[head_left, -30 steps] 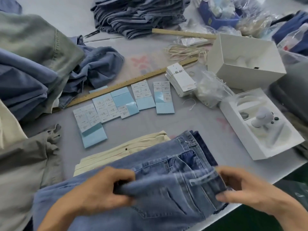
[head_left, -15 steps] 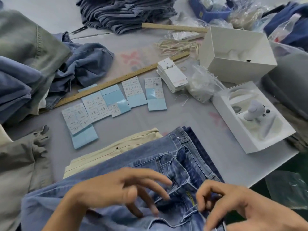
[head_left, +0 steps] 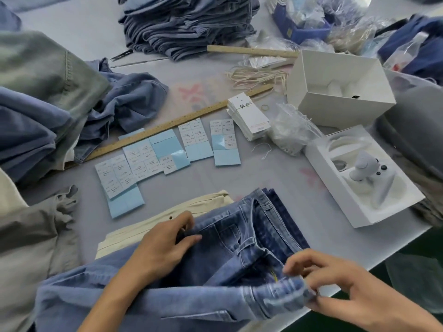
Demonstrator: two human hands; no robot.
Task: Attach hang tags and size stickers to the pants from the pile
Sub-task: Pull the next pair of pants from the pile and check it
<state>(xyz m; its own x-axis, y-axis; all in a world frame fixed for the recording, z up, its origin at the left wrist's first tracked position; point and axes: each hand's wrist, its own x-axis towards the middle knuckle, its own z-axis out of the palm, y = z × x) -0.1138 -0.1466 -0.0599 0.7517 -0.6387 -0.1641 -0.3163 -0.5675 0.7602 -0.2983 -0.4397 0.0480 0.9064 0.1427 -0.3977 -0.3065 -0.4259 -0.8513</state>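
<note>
Handling the waistband of a pair of blue jeans (head_left: 239, 238) spread at the near edge of the tabletop (head_left: 275, 178). The left hand (head_left: 165, 248) curls its fingers into a fold of denim beside the fly, apparently to hold the garment taut. The right hand (head_left: 335, 281) pinches the turned-over waistband edge between thumb and fingertips, probably to expose the inside of the band, where a yellow thread shows, as a place for a tag. Neither tag nor sticker is yet in hand. The size stickers (head_left: 165, 152), on pale blue backing sheets, lie in a row just beyond the jeans, beside a long wooden ruler (head_left: 167, 125). The stack of hang tags (head_left: 249, 118) sits at the row's right end, near a bundle of strings (head_left: 259, 76), so that all supplies lie within reach. Cream trousers (head_left: 153, 224) lie partly under the jeans. The unsorted pile (head_left: 43, 111) rises at left; a folded stack (head_left: 187, 22) stands at the far side.
</note>
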